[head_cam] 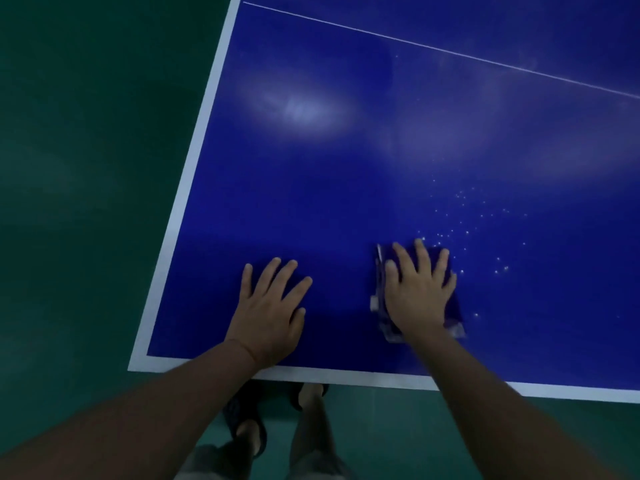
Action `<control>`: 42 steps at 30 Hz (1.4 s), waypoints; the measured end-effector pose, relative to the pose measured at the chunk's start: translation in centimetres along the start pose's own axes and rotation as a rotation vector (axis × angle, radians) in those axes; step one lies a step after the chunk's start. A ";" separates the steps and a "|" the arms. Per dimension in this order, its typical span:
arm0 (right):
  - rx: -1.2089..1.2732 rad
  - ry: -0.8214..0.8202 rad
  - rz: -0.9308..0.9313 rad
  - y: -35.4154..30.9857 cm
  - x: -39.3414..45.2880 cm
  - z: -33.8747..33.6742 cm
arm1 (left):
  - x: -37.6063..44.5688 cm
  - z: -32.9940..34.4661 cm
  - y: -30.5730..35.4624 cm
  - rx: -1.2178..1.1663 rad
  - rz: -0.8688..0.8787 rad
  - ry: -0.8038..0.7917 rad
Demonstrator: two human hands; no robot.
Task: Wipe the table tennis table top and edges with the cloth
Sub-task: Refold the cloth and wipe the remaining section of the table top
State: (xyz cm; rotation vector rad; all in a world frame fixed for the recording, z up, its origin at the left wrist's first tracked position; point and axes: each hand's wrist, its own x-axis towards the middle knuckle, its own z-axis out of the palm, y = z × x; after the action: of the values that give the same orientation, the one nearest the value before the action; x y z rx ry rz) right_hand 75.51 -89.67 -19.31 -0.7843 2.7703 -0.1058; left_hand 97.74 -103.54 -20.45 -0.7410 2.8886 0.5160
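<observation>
A person leans over the near left corner of a blue table tennis counter [346, 168] edged in white. The right hand [417, 292] lies flat with fingers spread on a folded blue cloth [453, 306], pressing it to the surface near the front edge. The left hand [268, 308] rests beside it, released and flat on the bare top, apart from the cloth. Small white droplets [464, 223] dot the surface just beyond the cloth. A thin white line [433, 46] crosses the far part. Below the edge, sandalled feet [246, 427] stand on a green floor [86, 168].
</observation>
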 end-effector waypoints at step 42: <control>-0.070 -0.064 -0.202 2.9 10.0 -3.0 | 15.6 -4.4 -2.4 0.052 -0.074 -0.038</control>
State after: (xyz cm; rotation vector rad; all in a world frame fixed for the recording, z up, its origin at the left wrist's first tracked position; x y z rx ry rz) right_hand 65.09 -92.46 -19.14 -1.0652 2.6413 -0.0211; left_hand 85.18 -114.04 -20.10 -0.8180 2.8155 0.4401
